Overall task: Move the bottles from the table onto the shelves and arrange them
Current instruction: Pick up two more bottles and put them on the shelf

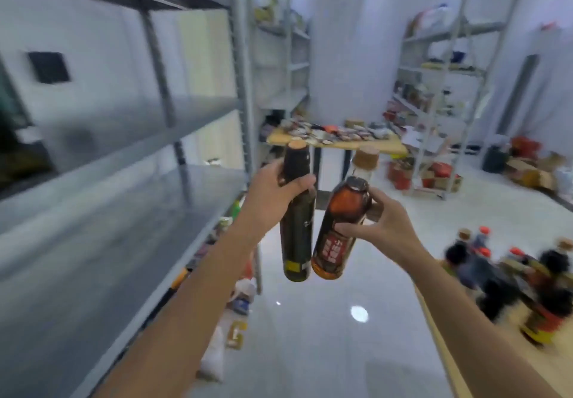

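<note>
Both arms raised over the glossy floor, a bottle in each hand. Left hand wrapped around the upper part of a dark bottle with a tan cap, fingers closed tight on it. Right hand grips an amber bottle with a red label near its shoulder, fingers curled round; a cork-topped bottle shows behind it. The two held bottles hang close, bases nearly touching. Grey metal shelf at left, bare. More bottles stand blurred on the table edge at right
</note>
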Tool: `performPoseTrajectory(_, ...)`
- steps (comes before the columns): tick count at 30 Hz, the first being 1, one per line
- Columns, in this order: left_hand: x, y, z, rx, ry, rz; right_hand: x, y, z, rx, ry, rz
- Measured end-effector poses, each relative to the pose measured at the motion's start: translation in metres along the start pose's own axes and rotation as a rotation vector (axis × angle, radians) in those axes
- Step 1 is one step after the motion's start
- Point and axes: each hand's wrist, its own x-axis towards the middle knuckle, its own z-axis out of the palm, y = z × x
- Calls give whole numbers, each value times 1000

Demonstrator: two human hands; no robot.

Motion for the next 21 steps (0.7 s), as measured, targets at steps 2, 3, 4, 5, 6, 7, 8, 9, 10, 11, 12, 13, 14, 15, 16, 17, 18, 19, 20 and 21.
performPoseTrajectory(2, 7, 18, -41, 45, 97, 75, 30, -34, 29, 76, -55, -105)
performPoseTrajectory(3, 8, 28, -59, 79, 134, 109, 42, -49, 43, 122, -83, -148)
performPoseTrajectory(4, 8, 36, -76, 119, 166, 133, 53, -62, 56, 162, -110, -187)
performPoseTrajectory(5, 8, 44, -91, 162, 196, 148, 62, -75, 69, 203, -136, -218)
performPoseTrajectory(6, 8, 51, -104, 198, 233, 154, 70, -87, 80, 244, -158, -246)
performPoseTrajectory(7, 7, 56, -116, 211, 279, 159, 77, -99, 91, 287, -176, -270)
performPoseTrajectory(8, 8, 61, -127, 209, 331, 166, 85, -110, 100, 325, -193, -295)
performPoseTrajectory(9, 9, 65, -137, 201, 380, 175, 93, -121, 109, 358, -211, -316)
performPoseTrajectory(10, 10, 69, -146, 198, 429, 186, 101, -130, 117, 390, -231, -335)
performPoseTrajectory(11, 13, 71, -154, 196, 479, 198, 109, -139, 124, 417, -255, -354)
performPoseTrajectory(12, 16, 73, -161, 194, 530, 214, 119, -146, 132, 434, -277, -372)
performPoseTrajectory(13, 20, 75, -167, 193, 580, 233, 129, -152, 139, 447, -297, -389)
performPoseTrajectory(14, 24, 77, -173, 194, 628, 255, 139, -158, 146, 455, -315, -402)
performPoseTrajectory(15, 29, 78, -178, 196, 674, 283, 148, -163, 153, 462, -335, -414)
performPoseTrajectory(16, 35, 79, -182, 206, 714, 309, 157, -168, 159, 467, -352, -425)
performPoseTrajectory(17, 41, 81, -186, 227, 747, 328, 166, -172, 166, 475, -367, -437)
performPoseTrajectory(18, 47, 83, -190, 251, 766, 340, 174, -174, 171, 484, -372, -446)
performPoseTrajectory(19, 54, 84, -193, 277, 783, 348, 184, -176, 177, 497, -379, -451)
performPoseTrajectory(20, 62, 86, -196, 300, 799, 360, 195, -178, 184, 512, -392, -456)
performPoseTrajectory(21, 70, 87, -199, 314, 814, 375, 205, -180, 189, 524, -401, -460)
